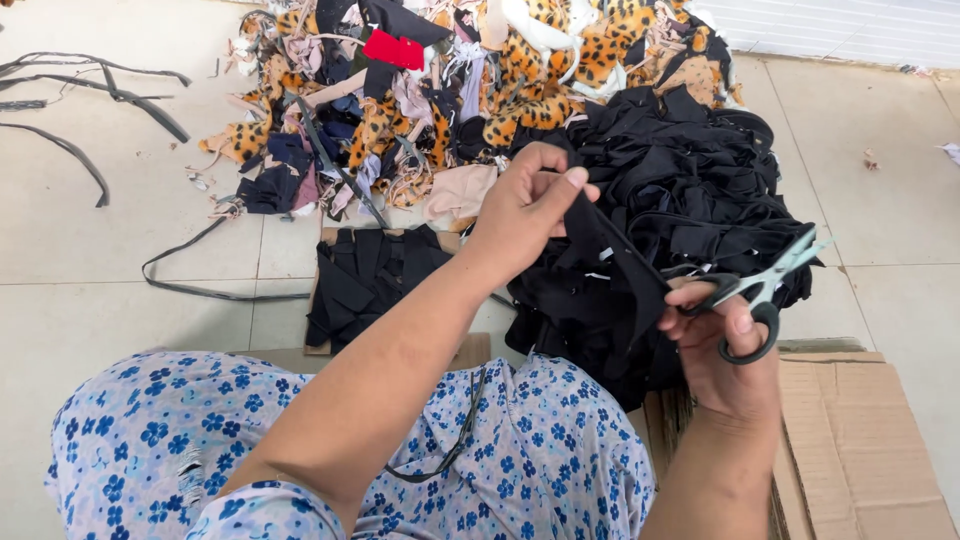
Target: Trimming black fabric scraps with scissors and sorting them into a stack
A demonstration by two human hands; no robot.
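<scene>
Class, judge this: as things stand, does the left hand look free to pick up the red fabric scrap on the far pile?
Probably not: the left hand is pinching black fabric, and the red scrap lies well beyond it.

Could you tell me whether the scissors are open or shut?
Shut: the scissors in the right hand show blades lying together, tips meeting.

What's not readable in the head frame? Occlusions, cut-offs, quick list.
- Head view: the lower end of the black fabric strip merges into the black scrap heap; its extent is unclear.
- The blades of the grey-handled scissors are foreshortened; whether they are open or closed is unclear.
- The right hand has its palm hidden behind its own fingers.
- The left hand covers the strip's top end.
- The brown cardboard sheet is cut off by the bottom edge.
</scene>
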